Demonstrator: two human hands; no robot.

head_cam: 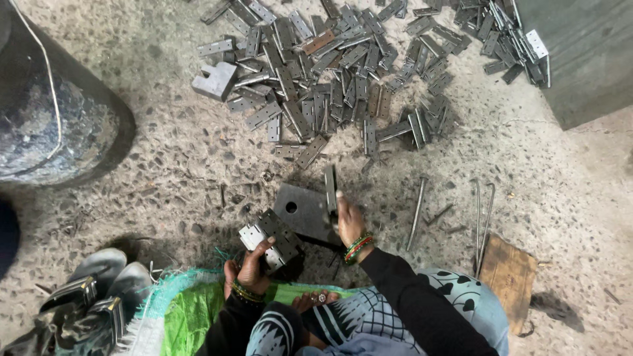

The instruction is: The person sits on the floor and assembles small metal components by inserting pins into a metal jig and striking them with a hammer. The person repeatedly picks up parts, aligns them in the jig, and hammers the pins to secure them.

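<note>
My left hand (254, 264) grips a small stack of grey metal hinges (270, 236), held just above my lap. My right hand (348, 221) holds a single hinge leaf (330, 186) upright on its edge against a dark steel block (304, 211) that lies on the floor in front of me. Both wrists carry coloured bangles. A large heap of loose hinges (330, 72) is spread over the floor beyond the block.
A big dark drum (46, 112) stands at the left. Long metal rods (481, 221) lie to the right beside a wooden board (508, 277). A grey notched metal block (215, 80) sits by the heap. Sandals (99, 283) lie at lower left. A grey slab (580, 53) fills the upper right.
</note>
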